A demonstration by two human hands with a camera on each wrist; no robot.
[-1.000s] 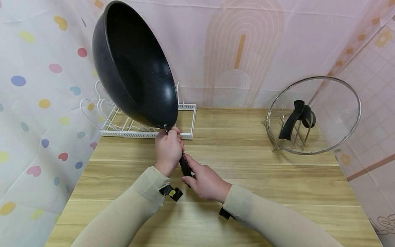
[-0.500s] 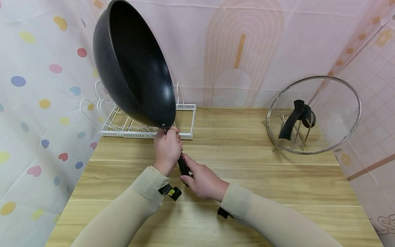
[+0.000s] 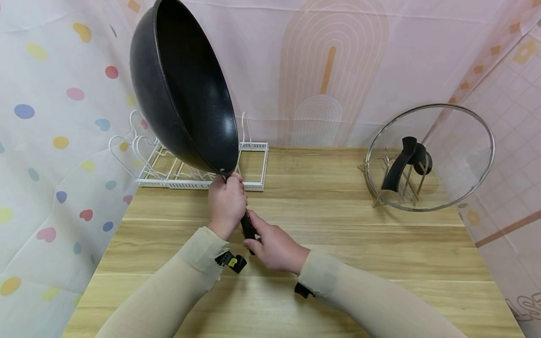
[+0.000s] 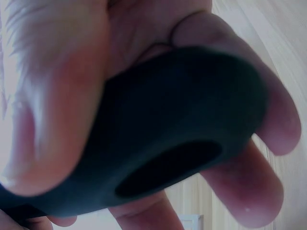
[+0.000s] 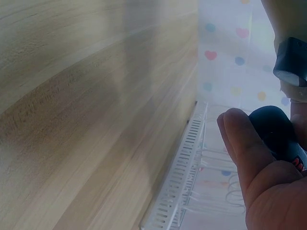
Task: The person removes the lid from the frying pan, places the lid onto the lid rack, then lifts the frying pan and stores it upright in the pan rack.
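Observation:
A large black wok [image 3: 190, 94] is held up on its side at the left of the head view, its dark inside facing right. My left hand [image 3: 227, 202] grips its black handle [image 3: 247, 227] just below the bowl. Lower on the same handle, my right hand [image 3: 276, 244] holds the end between thumb and fingers. The left wrist view is filled by the handle's rounded end [image 4: 182, 100], which has an oval hole, with a thumb and fingers around it. In the right wrist view, fingers [image 5: 249, 148] wrap the handle tip [image 5: 273, 127].
Behind and below the wok, a white wire dish rack [image 3: 249, 185] stands at the table's back left. A glass lid [image 3: 456, 155] with a black handle leans in a small wire stand [image 3: 376, 199] at the right. Patterned curtains [image 3: 63, 197] border the wooden table [image 3: 338, 216].
The wok's bowl has turned a little, showing more of its outside and a narrower opening. Both hands have shifted slightly left with the handle. The lid and rack have stayed put.

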